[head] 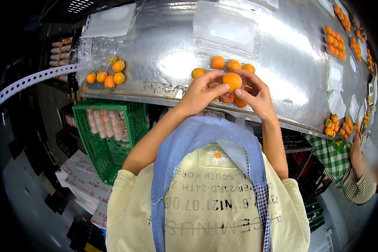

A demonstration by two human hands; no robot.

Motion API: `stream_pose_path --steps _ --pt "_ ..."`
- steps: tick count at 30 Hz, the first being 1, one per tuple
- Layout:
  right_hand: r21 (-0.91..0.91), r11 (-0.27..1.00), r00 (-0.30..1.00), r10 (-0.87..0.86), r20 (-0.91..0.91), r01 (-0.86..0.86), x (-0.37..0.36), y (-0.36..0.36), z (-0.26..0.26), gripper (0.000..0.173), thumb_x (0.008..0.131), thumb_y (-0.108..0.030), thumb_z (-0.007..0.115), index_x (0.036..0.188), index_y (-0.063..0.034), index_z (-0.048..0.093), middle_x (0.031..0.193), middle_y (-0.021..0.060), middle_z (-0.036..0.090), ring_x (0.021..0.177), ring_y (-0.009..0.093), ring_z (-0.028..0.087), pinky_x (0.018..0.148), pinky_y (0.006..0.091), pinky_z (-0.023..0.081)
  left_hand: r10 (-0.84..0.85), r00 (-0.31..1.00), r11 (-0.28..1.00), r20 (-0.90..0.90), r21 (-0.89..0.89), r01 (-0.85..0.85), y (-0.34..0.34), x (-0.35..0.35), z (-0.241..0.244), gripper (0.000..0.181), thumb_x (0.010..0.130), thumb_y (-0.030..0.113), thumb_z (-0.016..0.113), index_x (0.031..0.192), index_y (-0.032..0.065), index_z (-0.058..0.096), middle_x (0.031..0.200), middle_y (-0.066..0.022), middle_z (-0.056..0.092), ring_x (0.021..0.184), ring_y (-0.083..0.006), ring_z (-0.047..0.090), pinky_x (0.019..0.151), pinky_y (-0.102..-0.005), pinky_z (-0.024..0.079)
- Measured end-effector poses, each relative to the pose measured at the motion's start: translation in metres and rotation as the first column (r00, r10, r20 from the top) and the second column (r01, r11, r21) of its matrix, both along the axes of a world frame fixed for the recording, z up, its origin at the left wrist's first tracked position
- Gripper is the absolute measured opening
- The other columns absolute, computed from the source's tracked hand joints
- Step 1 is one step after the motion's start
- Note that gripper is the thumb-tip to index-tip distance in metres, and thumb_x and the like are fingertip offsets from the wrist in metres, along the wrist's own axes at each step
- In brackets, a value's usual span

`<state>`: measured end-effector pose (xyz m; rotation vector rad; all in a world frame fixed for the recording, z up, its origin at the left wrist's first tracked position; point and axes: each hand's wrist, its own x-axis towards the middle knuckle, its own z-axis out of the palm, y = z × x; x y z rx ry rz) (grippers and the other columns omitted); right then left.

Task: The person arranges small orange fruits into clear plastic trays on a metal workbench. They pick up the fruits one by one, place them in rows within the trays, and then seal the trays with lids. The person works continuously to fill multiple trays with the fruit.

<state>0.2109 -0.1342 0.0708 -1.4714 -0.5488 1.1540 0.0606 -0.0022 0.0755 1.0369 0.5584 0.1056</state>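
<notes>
Between the fingertips of my left hand [201,93] and my right hand [255,89] is a round orange fruit [232,82]. Both thumbs press its near side. Beneath and around my hands lie several more orange fruits [218,62], partly hidden by my fingers. Some of them sit at the near edge of an open transparent plastic pack [204,47]. A white sheet [223,26] covers the far part of that pack. Just left of my left hand, one fruit [198,73] rests by itself.
Left on the metal table [157,41] are loose fruits [109,81] beside transparent trays [97,52]. A green crate [113,157] with packed fruit stands below the table edge. Filled packs [335,42] lie far right. A co-worker in a checked apron [330,154] is at the right.
</notes>
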Motion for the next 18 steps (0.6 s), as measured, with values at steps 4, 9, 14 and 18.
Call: stream_pose_path --steps 4,9,14,18 --pt "-0.059 0.997 0.998 0.056 -0.022 -0.057 0.002 -0.002 -0.004 0.044 0.079 -0.024 0.078 0.113 0.0004 0.065 0.089 0.0046 0.066 0.075 0.010 0.061 0.070 0.0227 0.048 -0.090 0.996 0.988 -0.021 -0.124 0.087 0.005 -0.003 -0.004 0.044 0.094 0.033 0.059 0.112 -0.0067 0.056 0.089 -0.0088 0.064 0.076 -0.0119 0.064 0.069 -0.0259 0.055" --pt "-0.052 0.997 0.992 -0.059 -0.108 0.054 -0.004 0.003 -0.009 0.045 0.077 -0.025 0.080 0.110 0.0023 0.066 0.080 0.0004 0.063 0.066 0.005 0.053 0.059 0.0199 0.041 -0.068 0.969 0.995 -0.239 0.055 0.084 0.015 -0.010 -0.001 0.038 0.094 0.035 0.059 0.106 -0.0006 0.062 0.083 -0.0047 0.064 0.070 -0.0091 0.060 0.063 -0.0228 0.050" --pt "-0.182 0.983 0.948 0.038 0.317 0.021 -0.002 0.030 -0.005 0.042 0.073 -0.026 0.081 0.104 -0.0010 0.069 0.082 0.0031 0.066 0.069 0.012 0.061 0.063 0.0280 0.049 0.288 0.940 0.833 -0.181 0.531 -0.153 0.024 -0.037 -0.030 0.023 0.089 0.020 0.066 0.106 0.0052 0.064 0.087 -0.0021 0.064 0.066 -0.0052 0.053 0.055 -0.0197 0.041" --pt "-0.075 0.995 0.597 0.102 0.796 -0.070 -0.017 0.073 -0.008 0.035 0.071 -0.027 0.078 0.098 -0.0069 0.069 0.086 0.0084 0.066 0.072 0.023 0.065 0.060 0.0351 0.051 0.337 0.882 0.654 -0.329 0.756 0.032 0.024 -0.046 -0.026 0.027 0.078 0.012 0.072 0.104 0.0075 0.066 0.084 -0.0009 0.061 0.066 -0.0079 0.052 0.057 -0.0228 0.042"
